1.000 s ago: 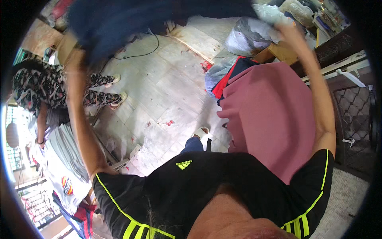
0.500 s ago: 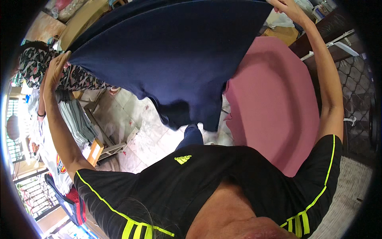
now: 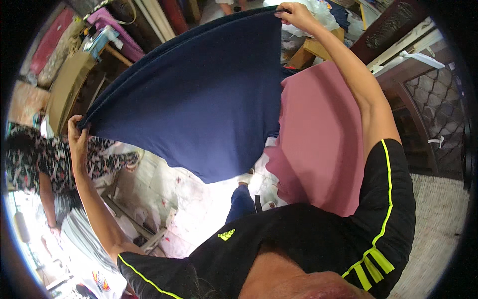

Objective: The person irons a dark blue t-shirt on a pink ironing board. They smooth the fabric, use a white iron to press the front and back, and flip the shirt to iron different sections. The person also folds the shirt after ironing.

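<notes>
Navy cloth (image 3: 209, 99) held up and spread in front of person, between both raised arms, above pale floor (image 3: 194, 209). Left hand (image 3: 77, 132) closed on near-left corner; right hand (image 3: 296, 15) pinching far-right corner, fingers shut on hem. Top edge taut, lower edge sagging in curve. Pink cloth (image 3: 318, 134) lies to right, partly under navy one. Judgement: keep grips at very corners, pull apart evenly, level both hands so cloth hangs flat without twist. Seated person in patterned clothes (image 3: 30, 159) at left.

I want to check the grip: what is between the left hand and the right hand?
In the head view, the dark blue cloth stretches between them. The left hand grips one end of its upper edge, the right hand the other.
</notes>
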Motion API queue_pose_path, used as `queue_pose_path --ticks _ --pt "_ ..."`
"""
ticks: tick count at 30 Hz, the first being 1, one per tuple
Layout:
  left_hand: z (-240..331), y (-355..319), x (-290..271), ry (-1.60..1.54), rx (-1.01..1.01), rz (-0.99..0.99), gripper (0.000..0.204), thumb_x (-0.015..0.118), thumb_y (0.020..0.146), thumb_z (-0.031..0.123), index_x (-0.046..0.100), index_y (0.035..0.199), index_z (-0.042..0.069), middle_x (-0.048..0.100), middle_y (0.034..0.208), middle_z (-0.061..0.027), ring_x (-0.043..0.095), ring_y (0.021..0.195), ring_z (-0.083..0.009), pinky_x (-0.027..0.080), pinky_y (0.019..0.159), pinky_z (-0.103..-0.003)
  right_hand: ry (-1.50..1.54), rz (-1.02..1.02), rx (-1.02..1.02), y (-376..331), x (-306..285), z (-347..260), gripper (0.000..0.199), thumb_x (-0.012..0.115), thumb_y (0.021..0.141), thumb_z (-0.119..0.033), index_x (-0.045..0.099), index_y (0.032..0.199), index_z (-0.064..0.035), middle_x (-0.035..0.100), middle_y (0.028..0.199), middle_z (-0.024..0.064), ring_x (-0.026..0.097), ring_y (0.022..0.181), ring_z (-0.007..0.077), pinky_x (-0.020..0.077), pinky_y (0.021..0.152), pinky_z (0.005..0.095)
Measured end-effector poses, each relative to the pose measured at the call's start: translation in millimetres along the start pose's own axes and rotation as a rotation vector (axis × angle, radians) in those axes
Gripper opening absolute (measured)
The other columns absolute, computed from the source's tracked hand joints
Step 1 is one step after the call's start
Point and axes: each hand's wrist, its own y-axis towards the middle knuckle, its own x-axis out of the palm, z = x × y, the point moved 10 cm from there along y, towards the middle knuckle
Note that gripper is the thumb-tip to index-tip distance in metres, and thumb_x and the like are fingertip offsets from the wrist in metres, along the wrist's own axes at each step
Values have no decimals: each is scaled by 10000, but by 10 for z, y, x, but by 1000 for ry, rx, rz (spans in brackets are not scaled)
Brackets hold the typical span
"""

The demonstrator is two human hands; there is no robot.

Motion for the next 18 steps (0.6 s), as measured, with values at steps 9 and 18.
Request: queue_pose_path --ticks 9,18 --pt "1419 334 -250 -459 247 136 299 570 1003 52 578 1295 -12 664 1182 -104 641 1050 -138 529 870 -257 65 523 -168 -372 -2419 -243 247 564 847 6 687 1058 -29 661 798 56 621 666 128 514 589 284" --pt "4012 -1363 704 -748 899 33 166 616 921 29 687 1057 -35 691 1074 -190 677 920 -244 548 842 -381 175 831 130 -3879 -4588 -204 408 467 973 0 545 1372 30 644 1225 221 630 1007 274 522 806 415"
